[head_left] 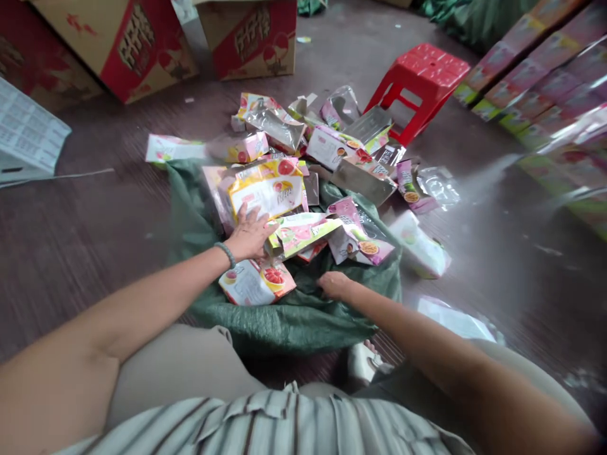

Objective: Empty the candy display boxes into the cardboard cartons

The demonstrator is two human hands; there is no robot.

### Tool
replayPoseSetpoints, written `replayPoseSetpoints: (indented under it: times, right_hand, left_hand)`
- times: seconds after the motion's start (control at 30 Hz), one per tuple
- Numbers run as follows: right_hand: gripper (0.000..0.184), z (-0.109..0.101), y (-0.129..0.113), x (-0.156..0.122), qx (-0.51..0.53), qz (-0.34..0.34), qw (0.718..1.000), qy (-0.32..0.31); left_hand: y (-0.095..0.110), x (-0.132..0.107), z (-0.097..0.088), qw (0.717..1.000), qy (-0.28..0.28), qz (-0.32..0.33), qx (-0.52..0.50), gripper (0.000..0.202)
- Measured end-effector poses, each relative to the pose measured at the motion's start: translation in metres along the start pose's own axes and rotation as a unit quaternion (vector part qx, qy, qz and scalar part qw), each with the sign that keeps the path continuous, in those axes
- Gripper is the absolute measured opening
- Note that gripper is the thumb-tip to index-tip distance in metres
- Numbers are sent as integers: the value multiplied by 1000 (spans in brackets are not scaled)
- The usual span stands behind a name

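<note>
A green woven sack [284,325] lies spread before my knees, with a pile of crumpled fruit-print cartons on it. My left hand [249,234] has its fingers spread against a yellow-edged grapefruit carton [272,189]. Beside its fingertips lies a green-and-pink carton [303,232], and a grapefruit-print carton [258,281] sits just below the wrist. My right hand [333,285] is curled closed low over the sack; its fingers are turned away, so what they hold, if anything, is hidden. Above it rests a purple passion-fruit carton [360,237].
A red plastic stool [422,79] stands behind the pile. Large cardboard boxes [253,41] line the back left, near a white crate [28,133]. Stacked colourful cartons [535,82] rise at right. More flattened cartons [422,246] lie on the brown floor.
</note>
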State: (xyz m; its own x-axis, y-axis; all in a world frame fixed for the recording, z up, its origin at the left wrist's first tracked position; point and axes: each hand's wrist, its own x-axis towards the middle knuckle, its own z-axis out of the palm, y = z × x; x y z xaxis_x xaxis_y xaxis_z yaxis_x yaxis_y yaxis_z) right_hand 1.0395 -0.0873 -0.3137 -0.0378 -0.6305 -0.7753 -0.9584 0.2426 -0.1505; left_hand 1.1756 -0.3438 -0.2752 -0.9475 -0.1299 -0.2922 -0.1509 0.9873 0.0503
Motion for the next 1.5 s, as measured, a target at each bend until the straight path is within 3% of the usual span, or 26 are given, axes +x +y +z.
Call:
replayPoseSetpoints:
  times: [0.03, 0.2, 0.4, 0.5, 0.6, 0.7, 0.77, 0.83, 0.87, 0.93, 1.0, 1.03, 1.1, 1.17, 1.23, 1.3, 1.37, 1.43, 1.5]
  right_hand:
    - [24, 3, 1, -9, -11, -7, 1000, -16]
    - [21, 1, -9, -42, -48, -59, 996, -38]
    - [42, -8, -17, -4, -51, -3, 999, 18]
    - [29, -9, -8, 7, -52, 19, 998, -20]
    - [25, -18, -6, -2, -58, 18, 998, -11]
    - [28, -35, -29, -15, -32, -71, 996, 44]
    - [28, -45, -61, -16, -14, -176, 976, 130]
    - [32, -51, -99, -7, -19, -267, 937, 225]
    - [31, -51, -116, 1, -29, -299, 917, 261]
    - [39, -46, -141, 25, -52, -328, 897, 293]
    - [73, -34, -146, 53, -74, -294, 912, 277]
    - [88, -27, -140, 65, -83, -263, 927, 254]
    - [100, -16, -116, 80, -99, -202, 951, 211]
    - [103, -10, -83, 83, -112, -174, 956, 207]
    - [103, -10, -54, 79, -120, -178, 950, 225]
    - [98, -13, -36, 75, -120, -196, 943, 240]
    - [82, -15, -28, 76, -115, -215, 937, 252]
    - [65, -18, -29, 82, -105, -223, 932, 266]
    - [57, -22, -34, 92, -91, -222, 931, 274]
  left_hand:
    - [0, 2, 1, 1000, -1, -9, -6, 76]
    - [-6, 10, 6, 1000, 14, -9, -18, 76]
    - [-9, 4, 14, 999, 39, -2, -32, 74]
    - [-12, -1, 14, 997, 66, 2, -50, 76]
    - [-29, -9, 7, 986, 136, 24, -88, 81]
    - [-61, -28, -4, 957, 260, -8, -128, 73]
    - [-82, -48, -5, 923, 345, -109, -132, 53]
    - [-96, -69, 3, 893, 367, -227, -125, 29]
    - [-98, -78, 11, 893, 339, -268, -124, 23]
    - [-95, -88, 34, 915, 223, -309, -129, 23]
    - [-83, -89, 63, 933, 68, -320, -148, 35]
    - [-76, -88, 77, 933, 1, -322, -160, 44]
    - [-64, -86, 100, 926, -89, -319, -182, 50]
    - [-60, -93, 114, 923, -118, -309, -198, 36]
    - [-64, -114, 117, 921, -105, -312, -208, 24]
    - [-74, -148, 113, 922, -84, -316, -208, 26]
    - [-87, -190, 104, 915, -14, -333, -227, 27]
    - [-98, -235, 91, 867, 112, -389, -291, 24]
    - [-105, -278, 72, 776, 227, -473, -350, 20]
